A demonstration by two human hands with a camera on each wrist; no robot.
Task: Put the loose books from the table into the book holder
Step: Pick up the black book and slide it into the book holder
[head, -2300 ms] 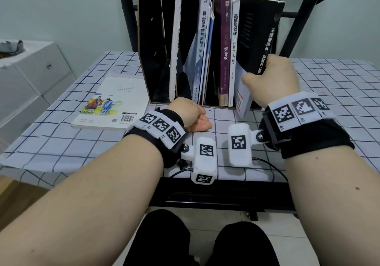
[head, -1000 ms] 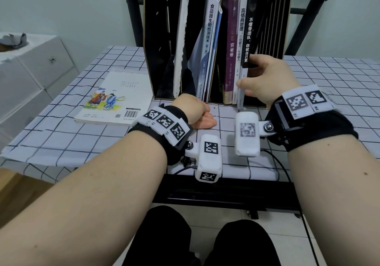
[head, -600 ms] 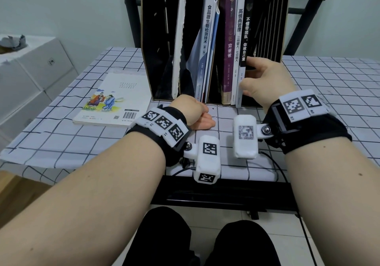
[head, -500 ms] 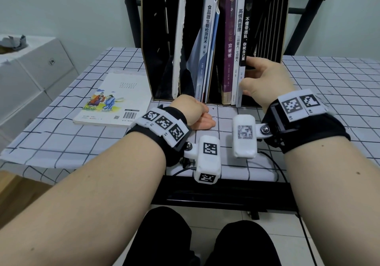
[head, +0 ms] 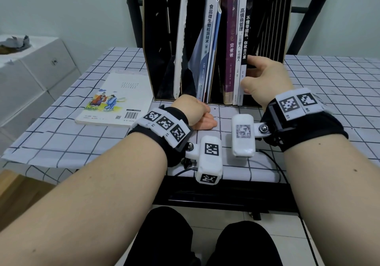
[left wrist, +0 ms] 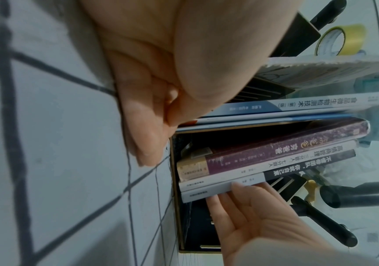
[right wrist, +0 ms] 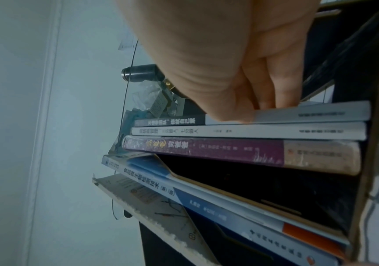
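Observation:
The black book holder (head: 148, 39) stands upright on the table and holds several books. The black-spined book (head: 248, 39) is the rightmost one, upright beside a white-spined book (head: 241, 49). My right hand (head: 265, 78) lies against its right cover with straight fingers (left wrist: 241, 203), and the thumb rests on its spine (right wrist: 309, 115). My left hand (head: 193, 111) rests on the cloth in front of the holder, its fingers curled (left wrist: 152, 111) and holding nothing. One loose book (head: 119, 99) with an illustrated cover lies flat to the left of the holder.
The table (head: 333, 84) has a checked cloth, and its front edge runs just under my wrists. White drawers (head: 35, 74) stand off the table's left side. Black frame poles rise behind the holder. A yellow tape roll (left wrist: 343, 39) lies behind it.
The right hand has swung the black-spined book from a tilt to upright inside the holder's right compartment. In the last half second almost nothing has moved. The left hand has stayed put.

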